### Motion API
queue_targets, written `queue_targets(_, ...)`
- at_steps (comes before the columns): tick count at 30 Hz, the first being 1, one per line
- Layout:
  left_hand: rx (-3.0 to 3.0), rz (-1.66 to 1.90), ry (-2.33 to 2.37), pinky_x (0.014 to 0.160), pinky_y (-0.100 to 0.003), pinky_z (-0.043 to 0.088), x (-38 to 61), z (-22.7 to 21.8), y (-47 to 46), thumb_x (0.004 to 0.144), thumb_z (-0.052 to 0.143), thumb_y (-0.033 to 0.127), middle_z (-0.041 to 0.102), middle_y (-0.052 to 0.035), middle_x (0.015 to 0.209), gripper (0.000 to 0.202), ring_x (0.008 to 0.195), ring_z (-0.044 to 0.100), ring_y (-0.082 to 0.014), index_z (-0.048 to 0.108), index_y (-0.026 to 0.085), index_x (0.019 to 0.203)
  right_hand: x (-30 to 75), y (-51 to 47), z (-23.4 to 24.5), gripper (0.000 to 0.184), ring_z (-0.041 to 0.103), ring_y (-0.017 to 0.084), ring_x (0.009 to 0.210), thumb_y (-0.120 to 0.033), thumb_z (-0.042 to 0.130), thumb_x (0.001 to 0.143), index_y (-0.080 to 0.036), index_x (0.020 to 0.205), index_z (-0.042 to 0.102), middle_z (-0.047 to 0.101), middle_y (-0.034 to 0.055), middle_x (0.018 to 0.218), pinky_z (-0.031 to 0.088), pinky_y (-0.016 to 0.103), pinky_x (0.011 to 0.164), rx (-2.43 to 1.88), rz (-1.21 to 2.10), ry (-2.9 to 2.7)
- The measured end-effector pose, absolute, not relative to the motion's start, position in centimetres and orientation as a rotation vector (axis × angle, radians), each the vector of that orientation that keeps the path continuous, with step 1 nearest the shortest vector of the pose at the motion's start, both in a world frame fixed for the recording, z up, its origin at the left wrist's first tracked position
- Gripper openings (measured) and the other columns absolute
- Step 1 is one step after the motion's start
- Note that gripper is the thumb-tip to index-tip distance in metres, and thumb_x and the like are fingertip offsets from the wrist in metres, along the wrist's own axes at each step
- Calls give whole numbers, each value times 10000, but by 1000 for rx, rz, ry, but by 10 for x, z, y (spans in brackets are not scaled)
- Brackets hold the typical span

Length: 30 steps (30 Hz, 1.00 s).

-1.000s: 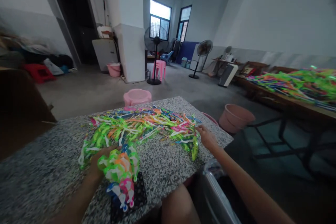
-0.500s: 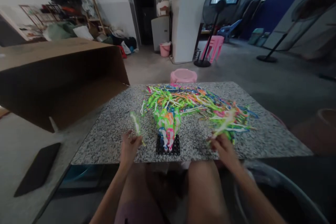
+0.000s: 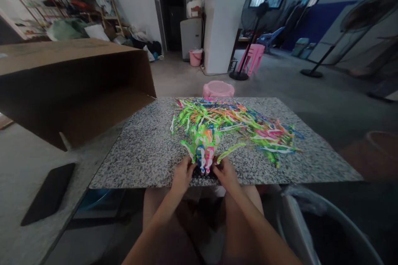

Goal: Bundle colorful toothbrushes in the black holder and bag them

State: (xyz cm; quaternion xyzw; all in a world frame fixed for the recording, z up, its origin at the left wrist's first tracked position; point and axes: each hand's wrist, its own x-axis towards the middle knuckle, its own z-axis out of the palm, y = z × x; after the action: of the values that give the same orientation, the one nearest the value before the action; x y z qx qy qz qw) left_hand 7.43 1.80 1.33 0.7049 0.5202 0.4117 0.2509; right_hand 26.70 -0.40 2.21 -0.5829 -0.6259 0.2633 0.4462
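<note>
A bundle of neon plastic strips (image 3: 205,149) lies at the near edge of a speckled granite slab (image 3: 139,161), within easy reach, with the left hand (image 3: 184,176) and right hand (image 3: 224,175) closed on its base from either side, fingers curled in. Loose strips (image 3: 236,118) heap behind it; a cardboard box (image 3: 71,91) stands beyond the slab's left side, and a bucket (image 3: 329,232) sits low to the right.

No readable writing anywhere

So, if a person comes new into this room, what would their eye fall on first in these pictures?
First comes the bright heap of neon plastic strips on the speckled granite slab, in the middle of the view. At the slab's near edge, the left hand and right hand close around a bundle of pink, blue and green pieces. A large cardboard box stands out on the left.
</note>
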Motion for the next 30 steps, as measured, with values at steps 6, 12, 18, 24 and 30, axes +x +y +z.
queue_targets(6,2288,865,1545,694,-288,503,79,6,19,902,427,180,674,-83,883,167,786,665,-199,534,172,1030,260,3,35,170,637,193,680,-226,562,754,-185,919,566,688,40,745,394,255,608,-1801,420,-1670)
queue_targets(12,2313,1061,1489,731,-281,511,77,0,23,890,439,135,656,-70,884,210,838,649,-189,529,168,1078,261,7,52,149,660,187,695,-237,636,746,-185,884,624,722,41,767,360,235,598,-1988,387,-1736)
queue_targets(18,2407,1005,1588,773,-341,512,86,0,21,846,433,85,636,-87,857,239,878,618,-234,563,154,1035,248,12,57,197,669,196,706,-302,638,789,-186,945,606,725,62,801,350,244,575,-2168,337,-1711)
queue_targets(24,2133,933,1372,770,-301,505,68,8,34,824,481,135,686,-76,893,199,846,647,-198,600,162,981,256,1,43,282,690,195,740,-229,620,772,-214,1039,530,718,15,774,462,261,649,-1872,573,-1595)
queue_targets(30,2227,797,1326,700,-285,489,30,55,122,767,568,242,694,-46,809,163,742,635,-195,673,189,881,341,-14,12,387,678,217,862,-385,565,800,-214,1141,500,675,106,1104,538,338,698,-1610,453,-1311)
